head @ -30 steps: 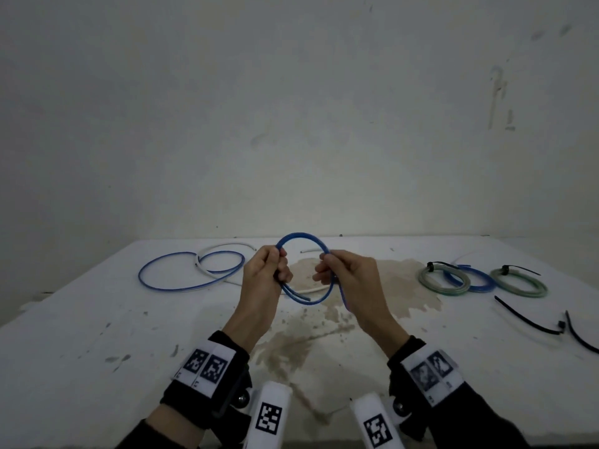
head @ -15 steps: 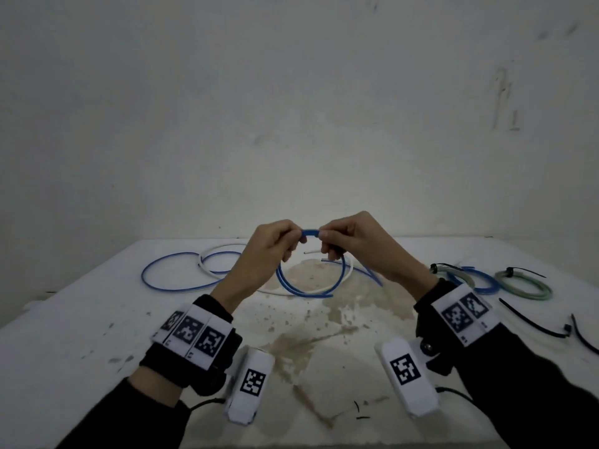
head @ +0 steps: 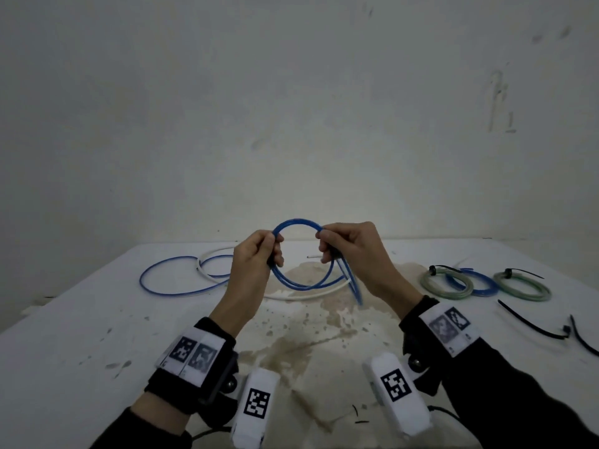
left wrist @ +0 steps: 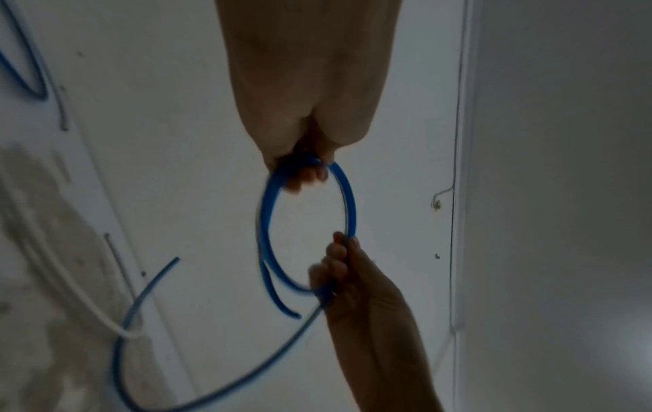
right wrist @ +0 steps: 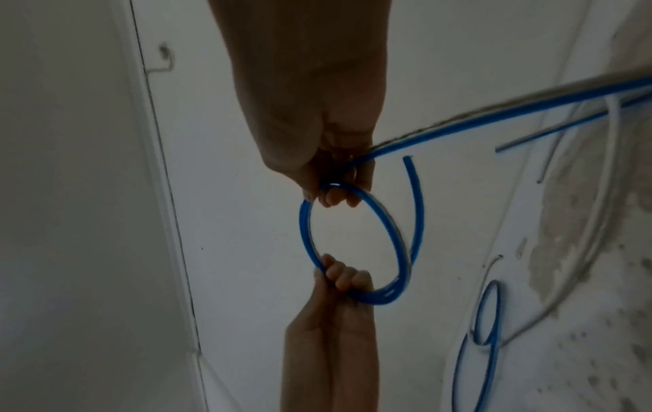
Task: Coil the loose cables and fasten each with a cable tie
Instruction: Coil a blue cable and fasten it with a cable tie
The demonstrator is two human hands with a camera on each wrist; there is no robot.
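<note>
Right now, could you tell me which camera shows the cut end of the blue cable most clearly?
The right wrist view: the cut end stands sharp against the white table. The left wrist view shows it slightly blurred; the head view blurs it.

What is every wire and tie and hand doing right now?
blue cable: partly coiled, held in the air, tail hanging loose
left hand: grips the coil's left side
right hand: grips the coil's right side
blue and white cables: loose on the table
three coils: lying at right, at least two tied
black cable ties: unused, flat
</note>
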